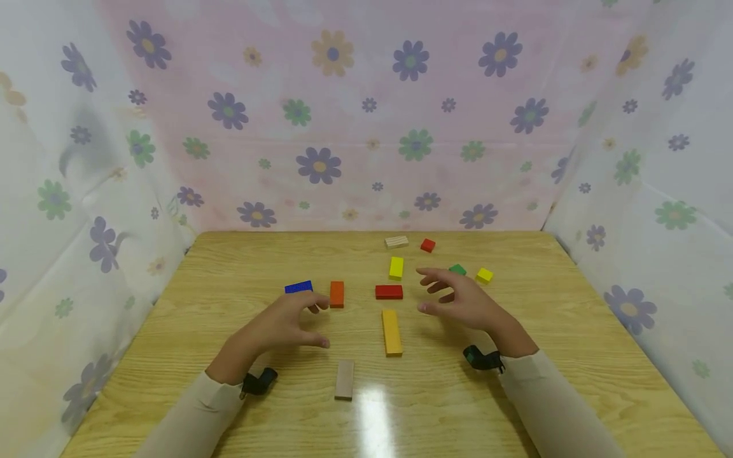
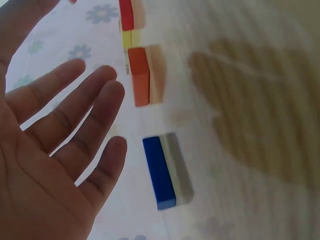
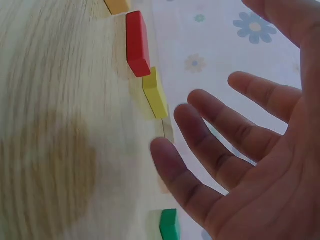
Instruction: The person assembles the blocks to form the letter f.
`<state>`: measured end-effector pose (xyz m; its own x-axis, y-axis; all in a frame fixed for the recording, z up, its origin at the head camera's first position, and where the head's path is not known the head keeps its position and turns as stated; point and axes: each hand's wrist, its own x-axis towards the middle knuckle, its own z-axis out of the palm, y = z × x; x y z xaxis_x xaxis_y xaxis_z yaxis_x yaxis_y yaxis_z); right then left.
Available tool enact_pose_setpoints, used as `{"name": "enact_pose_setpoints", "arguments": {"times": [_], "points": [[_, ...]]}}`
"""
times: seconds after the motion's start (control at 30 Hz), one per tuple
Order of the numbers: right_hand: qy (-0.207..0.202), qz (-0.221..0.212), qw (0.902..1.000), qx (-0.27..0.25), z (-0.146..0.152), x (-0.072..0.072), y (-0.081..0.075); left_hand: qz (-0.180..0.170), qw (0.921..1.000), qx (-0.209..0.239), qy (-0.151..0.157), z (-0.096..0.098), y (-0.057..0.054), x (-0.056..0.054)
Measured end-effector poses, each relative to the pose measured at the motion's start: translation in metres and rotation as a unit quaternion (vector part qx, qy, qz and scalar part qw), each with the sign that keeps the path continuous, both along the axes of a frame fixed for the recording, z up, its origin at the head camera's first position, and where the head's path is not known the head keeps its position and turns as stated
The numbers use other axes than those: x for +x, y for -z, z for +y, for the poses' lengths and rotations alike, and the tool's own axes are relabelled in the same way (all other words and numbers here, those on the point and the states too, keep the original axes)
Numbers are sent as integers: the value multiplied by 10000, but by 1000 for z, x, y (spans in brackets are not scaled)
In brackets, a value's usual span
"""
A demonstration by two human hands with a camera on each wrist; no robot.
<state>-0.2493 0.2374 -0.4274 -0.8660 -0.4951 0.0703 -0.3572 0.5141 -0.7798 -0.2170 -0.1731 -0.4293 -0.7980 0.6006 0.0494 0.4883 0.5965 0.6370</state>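
Observation:
My left hand [image 1: 280, 324] hovers above the table with fingers spread and nothing in its grasp. Nearest to it are a blue block [image 1: 298, 287], partly covered by the hand in the head view, and an orange block [image 1: 336, 294] by its fingertips. In the left wrist view the blue block [image 2: 160, 172] and orange block [image 2: 140, 77] lie beyond the fingers. My right hand [image 1: 466, 299] is also raised and holds nothing, its fingers loosely bent. A green block [image 1: 457, 270] shows behind its knuckles, and a red block [image 1: 389, 292] lies to its left.
Between the hands lies a long yellow-orange block [image 1: 392, 333], with a plain wooden block [image 1: 344, 380] nearer me. Farther back are a yellow block [image 1: 396, 268], a pale wooden block [image 1: 396, 242], a small red block [image 1: 427, 245] and a small yellow block [image 1: 484, 275]. Flowered cloth [image 1: 372, 127] surrounds the table.

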Motion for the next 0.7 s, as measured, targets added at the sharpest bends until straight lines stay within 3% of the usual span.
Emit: {"name": "enact_pose_setpoints", "arguments": {"times": [0.3, 0.7], "points": [[-383, -410, 9984, 12, -10, 2, 11, -340, 9973, 133, 639, 10, 6, 11], [-623, -619, 9947, 534, -22, 5, 19, -948, 9915, 145, 876, 22, 5, 22]]}}
